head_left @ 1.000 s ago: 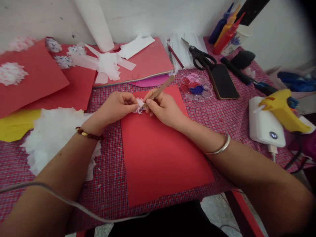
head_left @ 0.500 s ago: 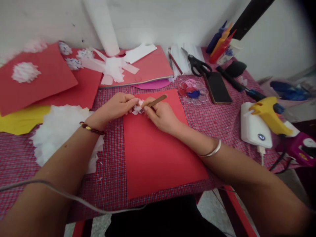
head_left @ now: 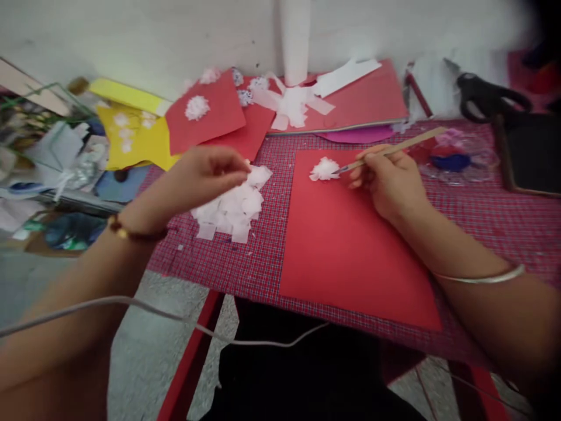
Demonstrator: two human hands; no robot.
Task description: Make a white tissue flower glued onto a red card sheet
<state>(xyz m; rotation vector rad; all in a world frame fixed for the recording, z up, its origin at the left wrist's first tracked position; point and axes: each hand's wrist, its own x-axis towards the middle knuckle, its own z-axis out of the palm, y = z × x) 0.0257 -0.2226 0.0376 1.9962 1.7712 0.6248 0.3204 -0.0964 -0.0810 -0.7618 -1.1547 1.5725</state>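
Note:
My right hand (head_left: 392, 181) grips a thin wooden stick (head_left: 414, 141), whose narrow dark tip touches or nearly touches a ruffled white paper flower (head_left: 325, 169). That flower sits near the top of a red paper sheet (head_left: 350, 251). Over a pile of white paper squares (head_left: 232, 213), my left hand (head_left: 219, 172) hovers, blurred, with thumb and fingers curved and a gap between them. I make out nothing held in it.
Red sheets with white flowers (head_left: 197, 108) and a yellow sheet (head_left: 142, 149) lie back left. White strips (head_left: 291, 108) rest on a red book (head_left: 363, 108). Scissors (head_left: 491, 96), a phone (head_left: 537, 152) and a clear dish (head_left: 451, 161) stand right. A cable (head_left: 175, 316) crosses in front.
My left hand has left the flower and moved left over the white squares. My right hand has drawn back slightly with the stick, uncovering the flower. The view has swung left.

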